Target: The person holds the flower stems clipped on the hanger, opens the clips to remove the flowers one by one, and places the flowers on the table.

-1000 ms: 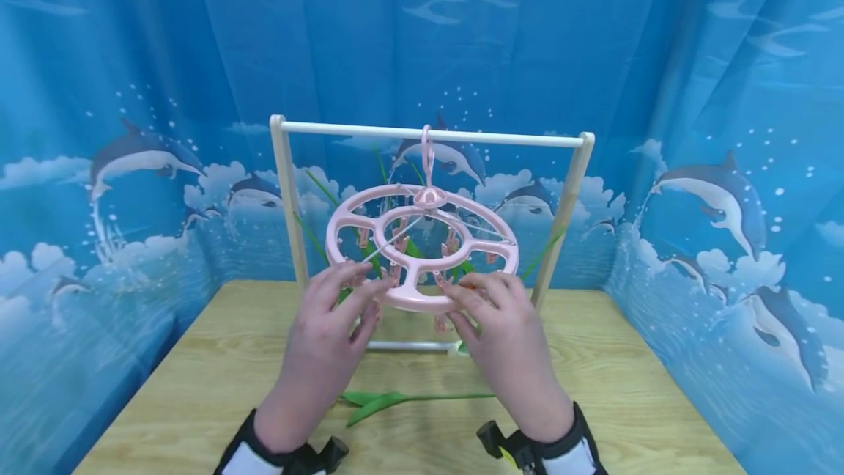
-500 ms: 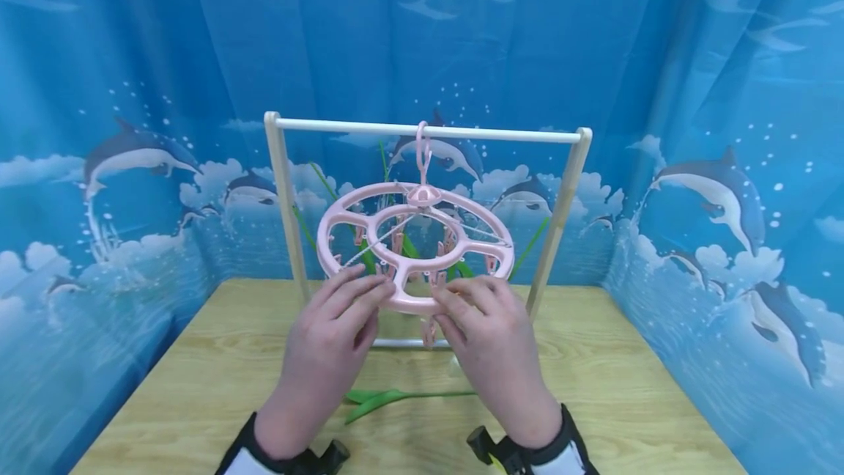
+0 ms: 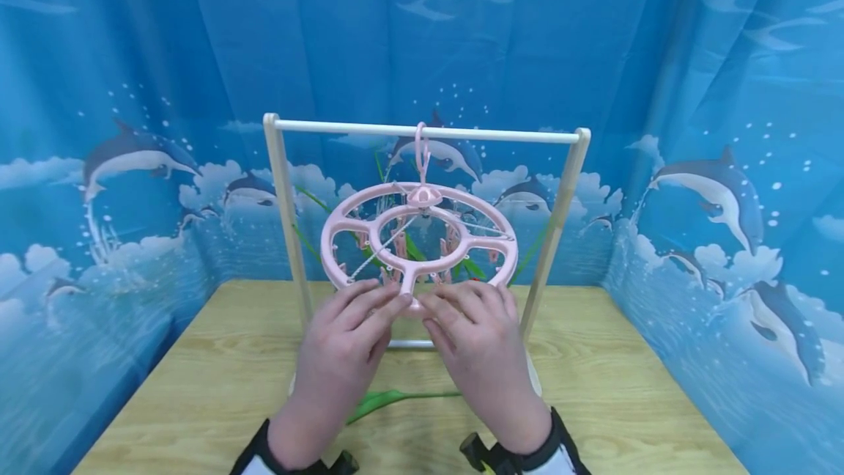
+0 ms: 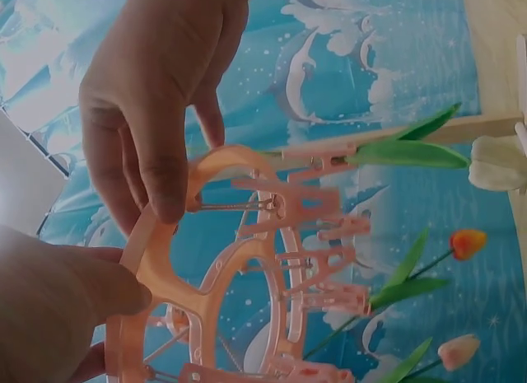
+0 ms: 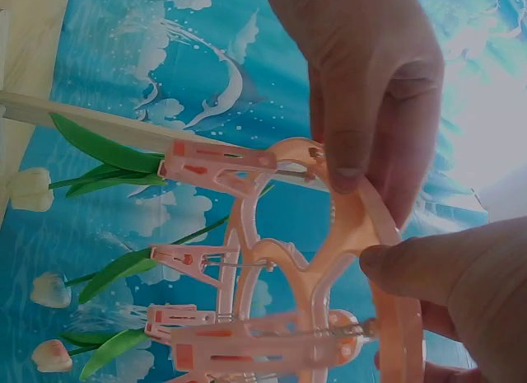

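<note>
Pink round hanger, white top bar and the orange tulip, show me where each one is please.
Pink round hanger (image 3: 412,267), head view: on its inner ring, near side.
White top bar (image 3: 356,128), head view: on its left half.
Orange tulip (image 4: 468,244), left wrist view: on its bloom.

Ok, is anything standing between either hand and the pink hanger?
Nothing visible: the left hand and right hand both grip the near rim of the hanger directly. It hangs from the bar. The green stem lies lower, on the table, not between them.
</note>
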Demonstrator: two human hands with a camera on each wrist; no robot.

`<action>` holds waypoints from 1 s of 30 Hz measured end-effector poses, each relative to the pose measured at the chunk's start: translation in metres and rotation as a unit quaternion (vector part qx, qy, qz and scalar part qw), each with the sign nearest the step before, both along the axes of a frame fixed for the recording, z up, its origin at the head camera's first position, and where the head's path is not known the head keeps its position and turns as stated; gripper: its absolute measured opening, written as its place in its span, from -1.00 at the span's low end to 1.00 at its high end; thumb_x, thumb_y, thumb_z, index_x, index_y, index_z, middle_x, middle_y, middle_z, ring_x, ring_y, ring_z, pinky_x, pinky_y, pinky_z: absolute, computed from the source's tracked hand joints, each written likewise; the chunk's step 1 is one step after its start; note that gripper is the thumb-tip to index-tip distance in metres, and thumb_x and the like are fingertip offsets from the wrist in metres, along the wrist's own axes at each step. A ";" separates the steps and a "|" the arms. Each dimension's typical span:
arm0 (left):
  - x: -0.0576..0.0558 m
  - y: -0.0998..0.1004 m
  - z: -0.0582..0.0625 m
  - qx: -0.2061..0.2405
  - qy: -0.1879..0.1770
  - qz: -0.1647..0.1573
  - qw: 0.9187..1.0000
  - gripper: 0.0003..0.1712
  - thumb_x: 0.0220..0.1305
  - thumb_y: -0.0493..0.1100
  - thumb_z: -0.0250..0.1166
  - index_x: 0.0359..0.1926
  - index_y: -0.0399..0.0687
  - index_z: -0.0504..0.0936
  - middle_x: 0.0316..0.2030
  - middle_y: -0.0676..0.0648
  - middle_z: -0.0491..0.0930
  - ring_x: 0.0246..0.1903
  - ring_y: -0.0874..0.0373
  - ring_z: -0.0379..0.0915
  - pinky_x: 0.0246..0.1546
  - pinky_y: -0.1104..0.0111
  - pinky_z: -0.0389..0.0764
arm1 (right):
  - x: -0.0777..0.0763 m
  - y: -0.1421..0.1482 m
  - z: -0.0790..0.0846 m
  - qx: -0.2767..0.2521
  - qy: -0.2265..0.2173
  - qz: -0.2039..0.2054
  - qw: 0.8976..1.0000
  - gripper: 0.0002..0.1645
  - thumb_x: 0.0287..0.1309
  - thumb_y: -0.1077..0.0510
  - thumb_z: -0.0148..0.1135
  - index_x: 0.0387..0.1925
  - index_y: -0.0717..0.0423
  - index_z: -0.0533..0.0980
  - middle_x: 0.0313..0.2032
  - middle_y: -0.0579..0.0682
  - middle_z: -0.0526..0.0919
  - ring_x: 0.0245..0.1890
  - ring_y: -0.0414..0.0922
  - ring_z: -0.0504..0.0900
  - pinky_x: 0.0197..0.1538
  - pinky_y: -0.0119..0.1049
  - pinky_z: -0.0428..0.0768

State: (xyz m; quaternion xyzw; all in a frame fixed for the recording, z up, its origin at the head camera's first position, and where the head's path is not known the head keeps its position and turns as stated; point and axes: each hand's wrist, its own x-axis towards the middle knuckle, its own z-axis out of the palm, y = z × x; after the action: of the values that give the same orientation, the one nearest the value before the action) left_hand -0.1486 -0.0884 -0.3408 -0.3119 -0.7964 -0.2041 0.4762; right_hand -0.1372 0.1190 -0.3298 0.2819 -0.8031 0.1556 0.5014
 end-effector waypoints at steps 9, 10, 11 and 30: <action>0.003 0.002 -0.001 0.009 -0.008 -0.015 1.000 -0.44 0.09 -0.41 0.65 0.13 0.05 0.85 0.14 -0.03 0.85 0.22 -0.03 0.74 0.30 0.06 0.77 | 0.004 -0.001 0.001 -0.011 -0.022 -0.003 1.000 -0.63 0.07 0.18 0.72 -0.06 -0.07 0.80 -0.04 -0.06 0.88 0.05 0.05 0.78 0.28 0.55 0.59; 0.003 0.002 0.000 0.010 -0.007 -0.019 1.000 -0.45 0.10 -0.42 0.64 0.12 0.04 0.85 0.14 -0.04 0.85 0.21 -0.03 0.74 0.31 0.07 0.76 | 0.004 -0.001 0.001 -0.011 -0.021 -0.004 1.000 -0.63 0.07 0.20 0.72 -0.07 -0.08 0.80 -0.05 -0.05 0.88 0.05 0.05 0.78 0.27 0.55 0.59; 0.002 0.002 0.000 0.011 -0.005 -0.022 1.000 -0.46 0.10 -0.43 0.64 0.12 0.03 0.85 0.14 -0.05 0.85 0.21 -0.04 0.75 0.32 0.07 0.76 | 0.003 -0.001 0.001 -0.010 -0.018 -0.004 1.000 -0.63 0.06 0.21 0.72 -0.07 -0.07 0.80 -0.05 -0.04 0.88 0.04 0.06 0.78 0.26 0.55 0.60; -0.012 -0.022 0.006 0.053 -0.007 0.004 0.999 -0.65 0.22 -0.42 0.55 0.01 -0.05 0.85 0.12 -0.19 0.78 0.24 -0.17 0.67 0.28 0.03 0.79 | -0.005 0.013 0.008 -0.023 -0.001 0.003 1.000 -0.55 -0.07 0.41 0.63 -0.08 0.07 0.79 -0.09 0.01 0.87 -0.03 0.05 0.77 0.05 0.03 0.68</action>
State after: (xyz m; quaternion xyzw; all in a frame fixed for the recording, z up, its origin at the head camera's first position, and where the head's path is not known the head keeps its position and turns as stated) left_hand -0.1602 -0.1103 -0.3352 -0.2814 -0.7892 -0.2459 0.4874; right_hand -0.1421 0.1316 -0.3220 0.2723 -0.7991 0.1763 0.5062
